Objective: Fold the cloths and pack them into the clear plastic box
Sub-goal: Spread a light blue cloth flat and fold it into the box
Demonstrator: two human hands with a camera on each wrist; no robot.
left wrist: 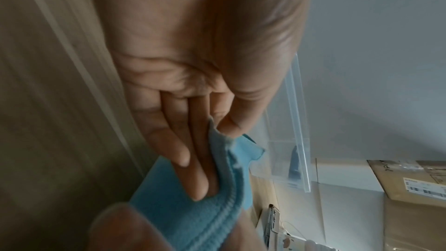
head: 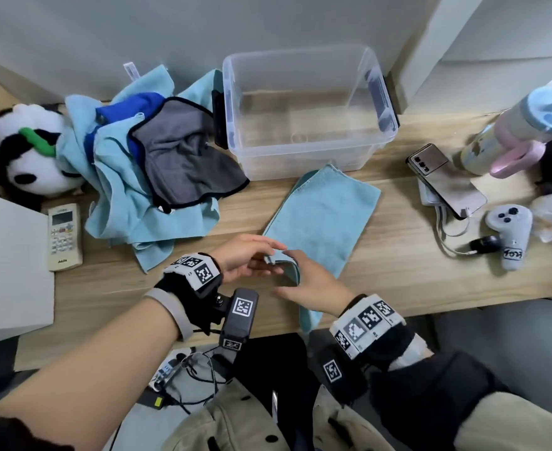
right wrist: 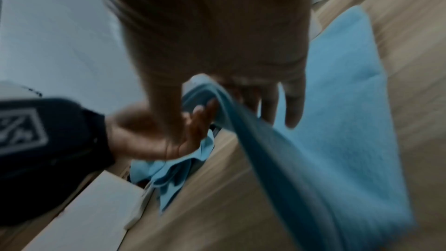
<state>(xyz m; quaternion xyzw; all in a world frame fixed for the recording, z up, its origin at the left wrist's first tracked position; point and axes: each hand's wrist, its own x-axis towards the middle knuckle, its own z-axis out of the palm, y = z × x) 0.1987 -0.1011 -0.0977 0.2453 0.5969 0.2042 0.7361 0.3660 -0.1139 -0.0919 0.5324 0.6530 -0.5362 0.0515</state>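
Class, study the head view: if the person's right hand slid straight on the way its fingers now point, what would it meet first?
The right hand points up and left, its fingers at the light blue cloth's lifted edge. Going on, it would probably meet the left hand pinching that same edge; depth between them is unclear.

Both hands (head: 281, 271) pinch the light-blue cloth's (head: 323, 219) near edge.
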